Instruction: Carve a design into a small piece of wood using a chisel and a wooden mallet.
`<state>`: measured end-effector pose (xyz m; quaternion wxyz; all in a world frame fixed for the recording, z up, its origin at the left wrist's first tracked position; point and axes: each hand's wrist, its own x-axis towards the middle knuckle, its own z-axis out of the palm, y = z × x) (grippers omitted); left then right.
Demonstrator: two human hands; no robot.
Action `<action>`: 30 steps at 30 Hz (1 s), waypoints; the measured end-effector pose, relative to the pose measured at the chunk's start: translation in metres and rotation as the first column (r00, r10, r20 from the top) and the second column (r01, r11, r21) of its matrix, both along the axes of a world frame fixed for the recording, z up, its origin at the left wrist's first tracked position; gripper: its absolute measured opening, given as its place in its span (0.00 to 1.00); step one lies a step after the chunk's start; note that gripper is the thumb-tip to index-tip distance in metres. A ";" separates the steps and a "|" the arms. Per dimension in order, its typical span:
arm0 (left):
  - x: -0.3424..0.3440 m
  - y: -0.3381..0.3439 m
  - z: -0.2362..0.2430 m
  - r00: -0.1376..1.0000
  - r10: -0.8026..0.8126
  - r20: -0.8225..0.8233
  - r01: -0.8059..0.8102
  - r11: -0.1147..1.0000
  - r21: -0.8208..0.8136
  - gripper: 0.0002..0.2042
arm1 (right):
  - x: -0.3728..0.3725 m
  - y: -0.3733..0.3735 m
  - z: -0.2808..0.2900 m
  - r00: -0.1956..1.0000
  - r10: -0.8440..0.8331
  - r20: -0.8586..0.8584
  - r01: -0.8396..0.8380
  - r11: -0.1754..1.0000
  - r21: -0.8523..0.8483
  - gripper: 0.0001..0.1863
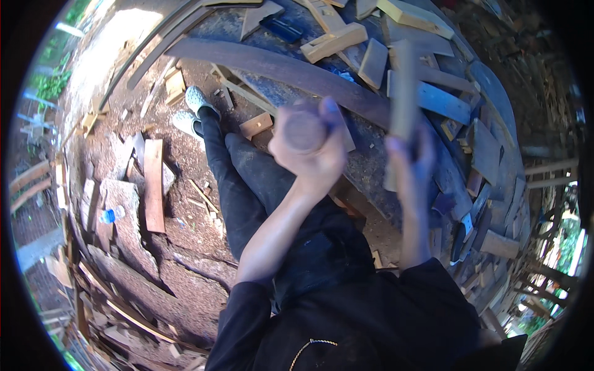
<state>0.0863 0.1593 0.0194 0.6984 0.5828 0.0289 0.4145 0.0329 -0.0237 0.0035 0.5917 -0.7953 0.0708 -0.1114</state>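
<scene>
My left hand is closed round a dark, round object, seen end-on at the middle of the view; it looks wooden, but I cannot make out its full shape. To its right, my right hand grips a long, narrow, pale strip of wood that points away from me, blurred by motion. A long dark curved plank lies beyond both hands across the worn work surface.
Offcuts and boards litter the surface ahead and to the right. On the littered ground at the left lie a reddish board and a blue-labelled bottle. My legs and pale shoes stretch toward the upper left.
</scene>
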 end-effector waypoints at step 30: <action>0.027 -0.026 0.003 0.997 -0.072 0.042 0.059 0.965 0.255 0.22 | 0.000 -0.050 0.176 0.901 0.430 0.064 -0.320 0.755 -0.572 0.42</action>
